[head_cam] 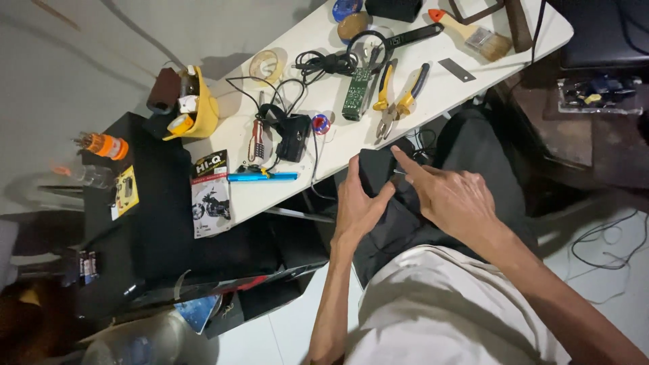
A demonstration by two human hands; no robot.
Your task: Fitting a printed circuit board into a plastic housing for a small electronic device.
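My left hand [358, 203] and my right hand [449, 196] hover together over my lap in dark trousers [473, 145], just below the edge of a white table [351, 138]. The fingers of both hands meet around something small and dark near the fingertips; what it is cannot be made out. On the table nearest the hands lie yellow-handled pliers [399, 98], a green circuit board [356, 91], a black adapter with cables [294, 135] and a blue pen-like tool [263, 177].
Farther along the table lie a paint brush [476, 34], tape rolls [265, 65], a yellow holder [196, 111] and a printed card pack [211, 192]. A black box [145, 216] stands to the left with an orange bottle [103, 145]. Loose cables [608, 243] trail on the floor at right.
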